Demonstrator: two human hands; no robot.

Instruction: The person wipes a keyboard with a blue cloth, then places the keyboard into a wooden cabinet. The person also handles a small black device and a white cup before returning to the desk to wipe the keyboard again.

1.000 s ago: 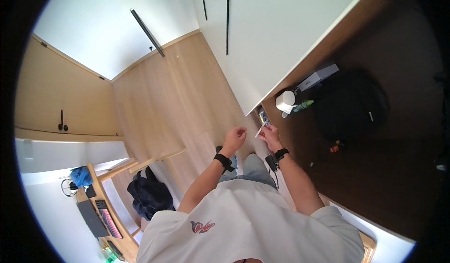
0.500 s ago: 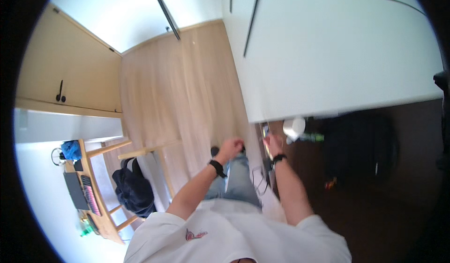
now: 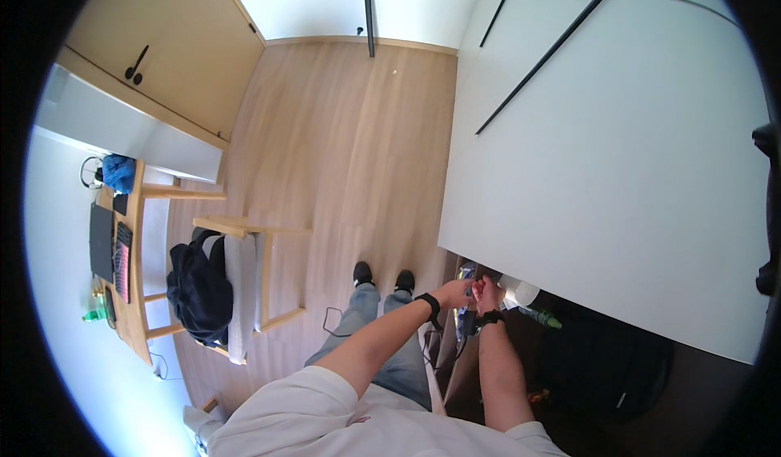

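My left hand (image 3: 455,293) and my right hand (image 3: 488,296) meet at the edge of an open, dark-brown cabinet compartment (image 3: 465,376). The fingers of both are bent closed. Whatever is between them is too small to make out. A white round object (image 3: 521,291), like a roll or tub, lies just beyond my right hand. Near it is a clear and green bottle (image 3: 540,318), lying on its side. Shiny small items (image 3: 466,271) sit right behind my hands, their kind unclear. Each wrist has a black band. A dark cable (image 3: 429,339) hangs below my left forearm.
A large white cabinet door (image 3: 602,156) covers the upper right. Inside the compartment rests a black bag (image 3: 606,367). At left stand a chair (image 3: 242,294) with dark clothing over it and a desk (image 3: 130,310) bearing a laptop and a keyboard. Wooden floor (image 3: 350,148) stretches ahead.
My left hand has moved right, from over my legs to beside my right hand. The whole view has turned, so the cabinet and desk sit at another angle.
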